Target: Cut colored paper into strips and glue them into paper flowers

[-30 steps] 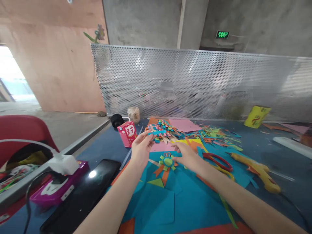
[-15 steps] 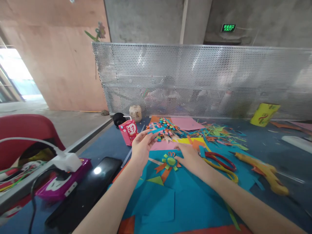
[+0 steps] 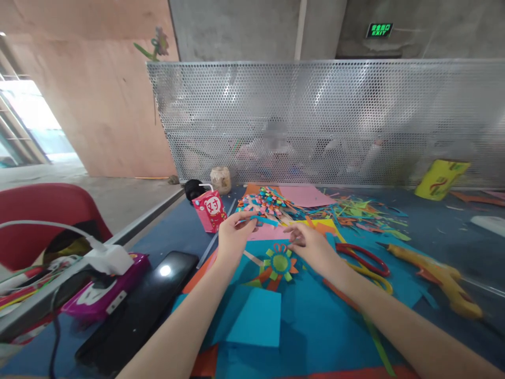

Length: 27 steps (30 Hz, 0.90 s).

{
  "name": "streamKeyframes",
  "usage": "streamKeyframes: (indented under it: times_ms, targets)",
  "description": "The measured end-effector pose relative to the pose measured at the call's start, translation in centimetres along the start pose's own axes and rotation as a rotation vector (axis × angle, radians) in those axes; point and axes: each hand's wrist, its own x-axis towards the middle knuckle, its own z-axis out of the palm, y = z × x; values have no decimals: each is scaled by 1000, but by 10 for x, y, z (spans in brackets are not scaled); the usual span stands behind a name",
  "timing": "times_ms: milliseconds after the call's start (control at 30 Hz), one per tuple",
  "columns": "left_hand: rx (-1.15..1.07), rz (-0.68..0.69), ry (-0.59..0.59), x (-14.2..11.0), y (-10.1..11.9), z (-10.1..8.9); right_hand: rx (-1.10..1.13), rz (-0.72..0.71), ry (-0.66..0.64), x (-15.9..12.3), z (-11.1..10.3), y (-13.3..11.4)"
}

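My left hand [image 3: 233, 236] pinches one end of a thin blue paper strip [image 3: 263, 220] and holds it above the table. My right hand [image 3: 311, 245] hovers just right of it, fingers curled and partly apart, with nothing I can see in them. Below and between the hands lies a paper flower [image 3: 280, 261] with a green centre and orange and green petals, on blue paper sheets [image 3: 311, 321]. Behind the hands sits a heap of folded multicoloured paper strips [image 3: 266, 202].
Red-handled scissors [image 3: 365, 257] and a yellow glue gun [image 3: 434, 273] lie to the right. A pink drink carton [image 3: 210, 210], a black phone [image 3: 145, 300] and a purple power strip [image 3: 100, 295] sit to the left. A perforated metal screen [image 3: 335, 116] closes off the back; someone sits behind it.
Both hands have drawn slightly closer together above the paper flower, and the blue strip now tilts toward my right hand. My head has tipped, so the scene has shifted.
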Motion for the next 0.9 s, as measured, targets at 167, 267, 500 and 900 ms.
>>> streamKeyframes:
  times_ms: [167,267,500,900]
  targets:
    - [-87,-26,37,2,-2,-2,199,30,29,-1,-6,-7]
    - [-89,-10,39,2,-4,-3,386,99,-43,-4,-6,-12]
    - [-98,29,51,2,-6,-3,481,278,-142,-12,-6,-19]
    - [-19,40,-1,-2,1,-1,401,108,-212,-9,-3,-6]
